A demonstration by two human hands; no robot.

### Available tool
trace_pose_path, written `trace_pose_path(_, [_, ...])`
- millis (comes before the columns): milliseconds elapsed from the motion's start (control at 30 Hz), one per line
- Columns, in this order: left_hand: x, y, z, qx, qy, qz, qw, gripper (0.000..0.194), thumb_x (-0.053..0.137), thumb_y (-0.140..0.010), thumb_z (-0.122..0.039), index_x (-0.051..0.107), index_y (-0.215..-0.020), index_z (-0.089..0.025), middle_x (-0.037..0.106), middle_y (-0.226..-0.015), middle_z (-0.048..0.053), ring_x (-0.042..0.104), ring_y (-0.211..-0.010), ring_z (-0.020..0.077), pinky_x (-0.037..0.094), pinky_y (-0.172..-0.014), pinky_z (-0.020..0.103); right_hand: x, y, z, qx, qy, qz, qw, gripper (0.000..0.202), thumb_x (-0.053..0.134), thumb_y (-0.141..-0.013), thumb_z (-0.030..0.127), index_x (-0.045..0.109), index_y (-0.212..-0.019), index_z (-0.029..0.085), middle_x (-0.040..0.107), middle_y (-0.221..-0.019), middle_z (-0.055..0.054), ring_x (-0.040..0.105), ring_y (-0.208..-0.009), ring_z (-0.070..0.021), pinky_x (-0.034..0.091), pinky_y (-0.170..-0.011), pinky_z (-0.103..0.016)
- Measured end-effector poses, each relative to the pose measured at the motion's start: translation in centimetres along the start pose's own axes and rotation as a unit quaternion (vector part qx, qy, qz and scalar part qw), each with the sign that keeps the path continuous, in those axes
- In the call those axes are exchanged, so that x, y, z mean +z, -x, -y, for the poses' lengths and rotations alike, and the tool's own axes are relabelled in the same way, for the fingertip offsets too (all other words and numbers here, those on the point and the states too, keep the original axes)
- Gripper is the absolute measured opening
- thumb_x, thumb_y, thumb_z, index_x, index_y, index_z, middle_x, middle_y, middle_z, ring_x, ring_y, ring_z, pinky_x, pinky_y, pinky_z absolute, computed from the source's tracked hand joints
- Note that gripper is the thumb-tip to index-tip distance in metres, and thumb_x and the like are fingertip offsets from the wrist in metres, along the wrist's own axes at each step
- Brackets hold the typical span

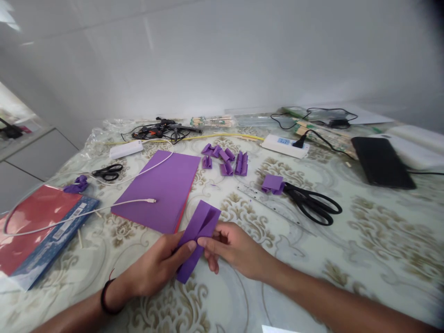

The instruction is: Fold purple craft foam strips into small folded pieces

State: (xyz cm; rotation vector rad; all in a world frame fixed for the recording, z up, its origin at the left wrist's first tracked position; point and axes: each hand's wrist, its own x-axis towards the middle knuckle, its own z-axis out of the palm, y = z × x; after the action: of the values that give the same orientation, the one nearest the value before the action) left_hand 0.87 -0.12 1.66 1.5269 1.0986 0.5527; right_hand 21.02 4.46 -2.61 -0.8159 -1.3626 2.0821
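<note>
A folded strip of purple paper (204, 221) is held over the near part of the table, its two long edges turned in toward the middle. My left hand (160, 263) pinches its left side, thumb on top. From the other side my right hand (236, 247) grips the strip's right edge, thumb pressed on the fold and the other fingers partly hidden beneath. Beyond my hands lies a stack of purple sheets (163, 185) with a red edge showing underneath. Several small folded purple pieces (226, 157) sit further back.
Large black scissors (314, 203) lie at right, blades under purple paper (273, 183), beside a clear ruler (270, 203). Further right are a power strip (285, 145) and a black phone (381, 162). Small scissors (108, 172), a white cable (125, 203) and a red-and-blue packet (45, 231) occupy the left.
</note>
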Motion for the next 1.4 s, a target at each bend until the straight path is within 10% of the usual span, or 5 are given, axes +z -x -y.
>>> trace_pose_path(400, [0.06,0.15,0.83,0.001,-0.055,-0.108,0.993,0.031,0.053,-0.103,-0.046,0.066,-0.109,-0.019,0.069,-0.092,0.004,0.059,-0.082,0.0181,0.051,-0.077,0.025,-0.34,-0.24,0.66,-0.016,-0.028,0.04,0.999,0.043,0.083,-0.078,0.055,0.064,-0.082,0.016,0.068,-0.072,0.0,0.065,-0.054,-0.0119,0.055,-0.057,-0.026])
trace_pose_path(1400, [-0.16,-0.13,0.06,0.01,0.001,-0.019,1.0,0.036,0.043,-0.108,-0.042,0.064,-0.126,-0.018,0.071,-0.118,0.009,0.063,-0.104,0.0223,0.051,-0.098,0.033,-0.35,-0.12,0.22,-0.037,0.041,0.011,0.998,0.045,0.079,-0.083,0.052,0.058,-0.069,0.016,0.06,-0.058,0.002,0.054,-0.042,-0.0079,0.043,-0.041,-0.019])
